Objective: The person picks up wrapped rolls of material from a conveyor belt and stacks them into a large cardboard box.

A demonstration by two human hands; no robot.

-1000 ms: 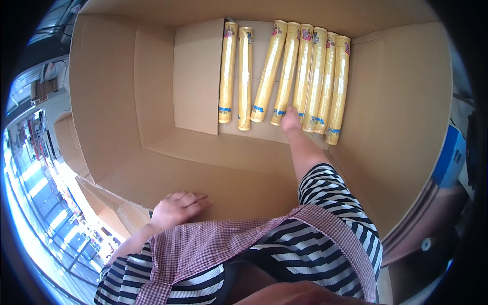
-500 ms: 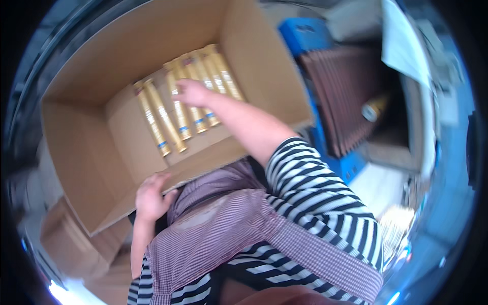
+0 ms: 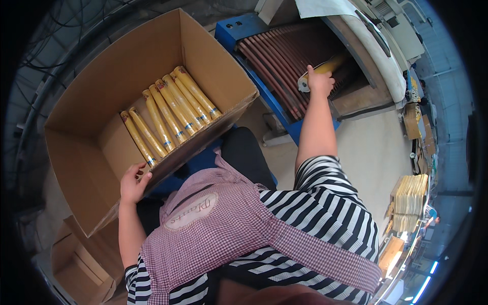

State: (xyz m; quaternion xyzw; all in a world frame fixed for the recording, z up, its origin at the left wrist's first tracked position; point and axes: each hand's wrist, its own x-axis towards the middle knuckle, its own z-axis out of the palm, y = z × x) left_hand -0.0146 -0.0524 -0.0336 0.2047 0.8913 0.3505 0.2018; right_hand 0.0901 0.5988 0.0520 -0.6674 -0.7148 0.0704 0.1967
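Above the machine's rollers, my right hand (image 3: 320, 82) is closed around a yellow, tube-shaped pack (image 3: 329, 65) with a pale round end; its far part blurs into the dark opening. My left hand (image 3: 134, 184) straddles the near rim of a large open cardboard box (image 3: 76, 178), fingers bent over the inside and thumb outside. Inside that box, several slim yellow tube-shaped packs (image 3: 161, 119) in shiny film lie side by side, slanting toward the near wall. A small gap splits the row into a left pair and a larger right group.
Right of the box stands a blue-framed roller conveyor (image 3: 269, 61) with brown rollers, leading from a hooded machine opening (image 3: 356, 66) topped by a white sheet (image 3: 330, 7). A smaller open carton (image 3: 84, 264) sits at lower left. Stacked flat pale sheets (image 3: 409, 195) stand far right.
My right hand has left the packs in the box and moved right to grasp the one on the rollers. My view has swung right; my left hand stays at the box's near rim.
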